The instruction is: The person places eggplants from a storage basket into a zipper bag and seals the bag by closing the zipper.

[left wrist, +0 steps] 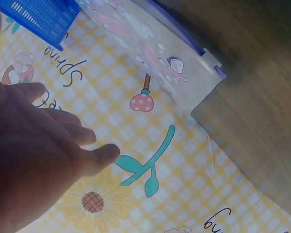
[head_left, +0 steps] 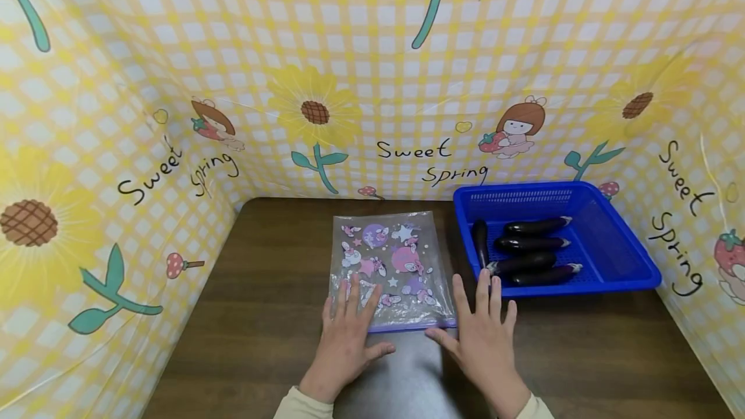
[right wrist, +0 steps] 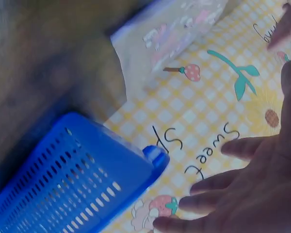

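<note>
A clear zip bag [head_left: 387, 264] printed with pink and purple cartoon figures lies flat on the brown table, its purple zip edge towards me. My left hand [head_left: 347, 338] is spread over the bag's near left corner, fingers straight and holding nothing. At its near right corner is my right hand [head_left: 484, 341], also with straight, spread fingers and nothing in it. Whether either hand touches the bag, I cannot tell. The left wrist view shows the zip's slider [left wrist: 211, 60] at one end of the edge. Several dark eggplants [head_left: 532, 243] lie in a blue basket [head_left: 617, 257] right of the bag.
Yellow checked cloth [head_left: 372, 83] with sunflowers and lettering stands as walls behind and on both sides of the table [head_left: 262, 277]. The basket sits by the back right wall, its near rim just beyond my right fingertips.
</note>
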Demonstrator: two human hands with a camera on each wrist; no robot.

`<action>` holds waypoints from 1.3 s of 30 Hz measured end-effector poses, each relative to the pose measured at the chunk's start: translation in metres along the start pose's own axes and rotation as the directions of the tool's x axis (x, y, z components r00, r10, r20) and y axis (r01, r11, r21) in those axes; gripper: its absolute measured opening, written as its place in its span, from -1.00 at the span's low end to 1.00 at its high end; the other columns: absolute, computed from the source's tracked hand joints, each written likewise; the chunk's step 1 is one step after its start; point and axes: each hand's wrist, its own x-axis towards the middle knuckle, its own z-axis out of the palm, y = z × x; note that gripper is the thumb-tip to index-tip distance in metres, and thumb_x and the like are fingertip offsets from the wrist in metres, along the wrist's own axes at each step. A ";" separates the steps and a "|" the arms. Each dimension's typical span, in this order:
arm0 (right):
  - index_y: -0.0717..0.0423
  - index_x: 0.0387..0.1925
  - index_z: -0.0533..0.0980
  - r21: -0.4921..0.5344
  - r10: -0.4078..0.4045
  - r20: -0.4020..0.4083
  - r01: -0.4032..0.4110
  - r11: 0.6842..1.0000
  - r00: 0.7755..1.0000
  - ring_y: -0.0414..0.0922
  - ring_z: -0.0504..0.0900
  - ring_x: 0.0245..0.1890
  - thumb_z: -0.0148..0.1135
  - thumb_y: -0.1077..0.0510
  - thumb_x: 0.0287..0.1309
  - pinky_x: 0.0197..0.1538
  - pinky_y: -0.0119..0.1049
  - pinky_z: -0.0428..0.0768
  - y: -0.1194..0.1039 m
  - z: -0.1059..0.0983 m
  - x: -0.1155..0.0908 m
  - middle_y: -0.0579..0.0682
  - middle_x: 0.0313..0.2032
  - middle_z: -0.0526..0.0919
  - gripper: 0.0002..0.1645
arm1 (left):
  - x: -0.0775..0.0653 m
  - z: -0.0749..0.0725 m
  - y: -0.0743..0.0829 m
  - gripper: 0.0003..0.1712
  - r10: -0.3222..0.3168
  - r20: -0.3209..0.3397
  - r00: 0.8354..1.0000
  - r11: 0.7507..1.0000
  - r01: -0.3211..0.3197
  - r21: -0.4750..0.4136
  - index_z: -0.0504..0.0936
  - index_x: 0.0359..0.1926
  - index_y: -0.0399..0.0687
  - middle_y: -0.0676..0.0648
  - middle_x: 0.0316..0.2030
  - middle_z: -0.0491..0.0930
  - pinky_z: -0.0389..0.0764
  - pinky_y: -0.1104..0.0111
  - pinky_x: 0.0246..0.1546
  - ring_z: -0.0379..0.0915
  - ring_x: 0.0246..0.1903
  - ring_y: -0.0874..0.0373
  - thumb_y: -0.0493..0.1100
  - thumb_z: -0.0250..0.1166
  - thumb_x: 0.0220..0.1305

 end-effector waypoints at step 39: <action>0.17 -0.58 0.47 0.113 0.144 0.709 -0.313 0.943 0.690 -0.06 0.57 -0.66 0.17 0.14 0.38 -0.54 -0.26 0.54 0.106 -0.026 0.210 0.04 -0.66 0.52 -0.62 | 0.007 0.036 0.000 -0.69 0.034 -0.049 0.998 0.993 -0.028 0.113 0.62 -0.29 -0.09 -0.16 -0.42 0.45 0.47 0.17 -0.53 0.40 -0.44 -0.06 -0.46 0.36 -0.11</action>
